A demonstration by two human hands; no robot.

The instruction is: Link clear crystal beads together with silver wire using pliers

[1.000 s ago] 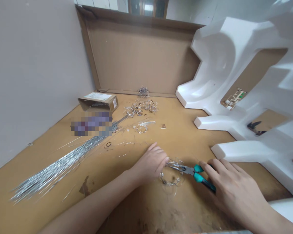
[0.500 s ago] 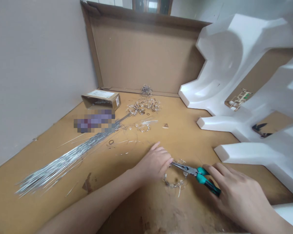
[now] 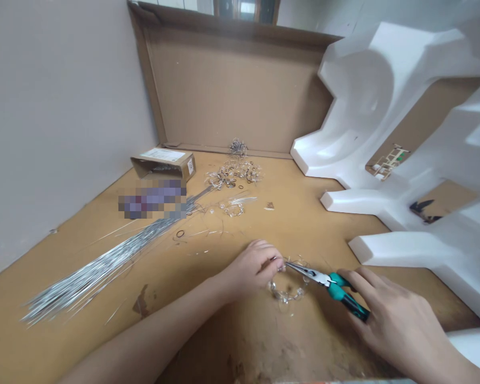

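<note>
My left hand [image 3: 253, 266] rests on the cardboard floor with its fingers curled, pinching the edge of a small ring of wire with clear beads [image 3: 288, 288]. My right hand [image 3: 388, 314] grips the teal handles of long-nose pliers [image 3: 328, 281]. The pliers' thin metal jaws point left and meet the wire ring right at my left fingertips. The ring lies flat between both hands.
A long bundle of straight silver wires [image 3: 104, 264] lies at the left. A small cardboard box [image 3: 164, 161] stands behind it. Loose rings and beads [image 3: 234, 175] are scattered further back. White foam packing [image 3: 404, 144] fills the right side. Cardboard walls [image 3: 232, 90] close the back.
My left hand's fingers have curled in tighter on the wire ring. The pliers and my right hand have shifted slightly right and down, with the jaws staying at the ring.
</note>
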